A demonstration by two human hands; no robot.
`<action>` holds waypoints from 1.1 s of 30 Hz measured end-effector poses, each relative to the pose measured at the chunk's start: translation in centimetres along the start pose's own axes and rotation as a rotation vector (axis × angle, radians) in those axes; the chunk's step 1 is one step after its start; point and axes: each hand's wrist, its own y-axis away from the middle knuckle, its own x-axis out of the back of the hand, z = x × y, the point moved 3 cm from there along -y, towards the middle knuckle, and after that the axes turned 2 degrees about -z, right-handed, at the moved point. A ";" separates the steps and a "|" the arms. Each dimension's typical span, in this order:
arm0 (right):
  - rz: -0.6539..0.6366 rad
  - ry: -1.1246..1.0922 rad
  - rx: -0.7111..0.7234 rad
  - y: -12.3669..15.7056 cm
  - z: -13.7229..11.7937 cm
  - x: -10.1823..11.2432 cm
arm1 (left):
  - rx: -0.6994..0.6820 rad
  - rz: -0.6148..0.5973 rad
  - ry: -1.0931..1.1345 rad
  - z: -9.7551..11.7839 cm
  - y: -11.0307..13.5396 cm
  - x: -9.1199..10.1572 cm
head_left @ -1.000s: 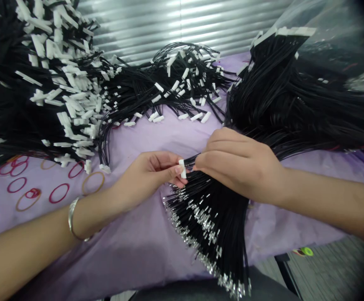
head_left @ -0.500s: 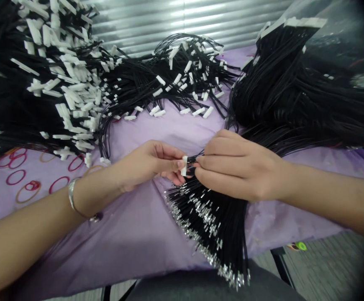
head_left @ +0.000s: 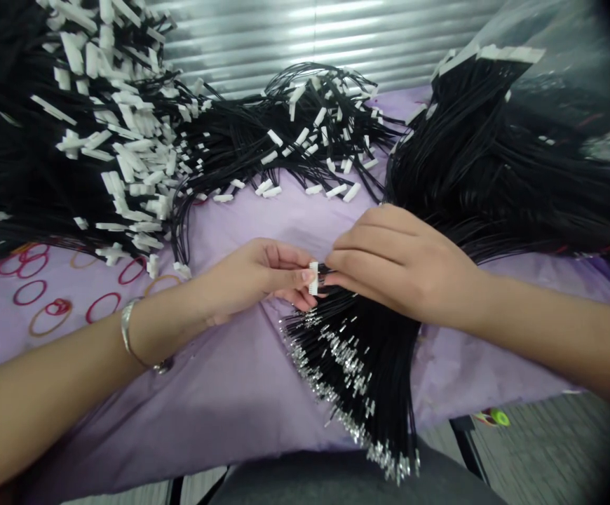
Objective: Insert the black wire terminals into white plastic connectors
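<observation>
My left hand [head_left: 278, 273] pinches a small white connector housing [head_left: 313, 278] between thumb and fingers. Just right of it, my right hand [head_left: 400, 263] has its fingers drawn together at the housing's right side, where thin black wires run in. Those fingertips are partly hidden, but they seem to pinch a black wire. Below both hands fans a bundle of black wires [head_left: 383, 365] with bare silvery crimped ends, reaching over the table's front edge.
Black cables with white connectors [head_left: 131, 161] are heaped at left, and a smaller pile [head_left: 305, 133] lies at the back. More black wires [head_left: 452, 154] lie at right beside a clear plastic bag [head_left: 573, 98]. Rubber bands [head_left: 102, 307] are scattered on the purple cloth [head_left: 221, 393].
My right hand's fingers have shifted slightly up and changed their bend close to the housing. My left hand keeps its pinch. The whole view has shifted a little.
</observation>
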 end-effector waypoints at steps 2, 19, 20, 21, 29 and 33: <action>0.012 0.033 -0.039 0.2 0.2 0.1 | -0.015 -0.007 0.004 -0.2 0.0 0.2; 0.150 -0.171 -0.285 1.0 0.8 0.9 | -0.035 -0.008 0.064 0.0 0.2 0.1; 0.151 -0.154 -0.297 1.0 0.9 1.2 | -0.040 0.003 0.080 0.0 0.2 0.1; 0.146 -0.144 -0.295 1.0 1.0 1.4 | -0.042 0.011 0.085 0.0 0.2 0.1; -0.023 -0.030 -0.136 0.6 0.2 -0.3 | -0.009 0.027 0.075 0.0 0.1 0.2; -0.050 -0.012 -0.151 0.7 0.1 -0.7 | 0.006 0.025 0.048 0.0 0.0 0.2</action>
